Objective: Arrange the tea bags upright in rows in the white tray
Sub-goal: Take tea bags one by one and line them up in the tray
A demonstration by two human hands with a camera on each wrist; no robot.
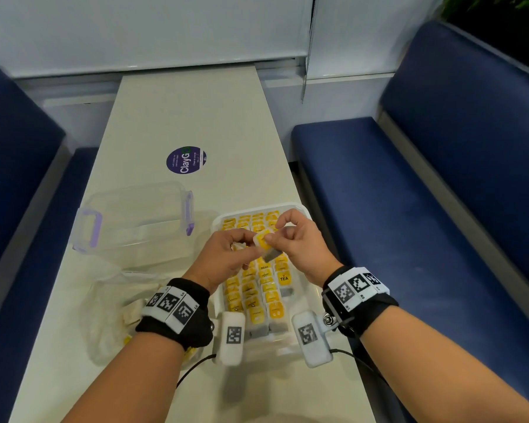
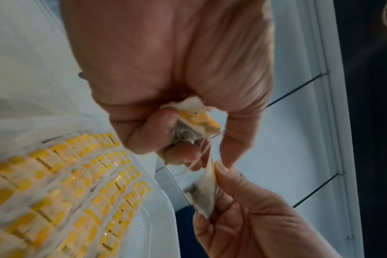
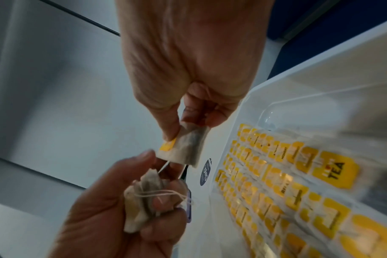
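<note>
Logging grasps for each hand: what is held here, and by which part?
Right hand pinches one tea bag by its tag end; left hand clutches a bunch of tea bags by their bodies.

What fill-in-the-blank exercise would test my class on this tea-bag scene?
1. The right hand pinches one tea bag with a ____ tag.
2. The left hand grips a small ____ of tea bags.
3. Both hands are held above the ____ tray.
4. The clear container with purple clips stands to the ____ of the tray.

Missing words: yellow; bunch; white; left
</note>
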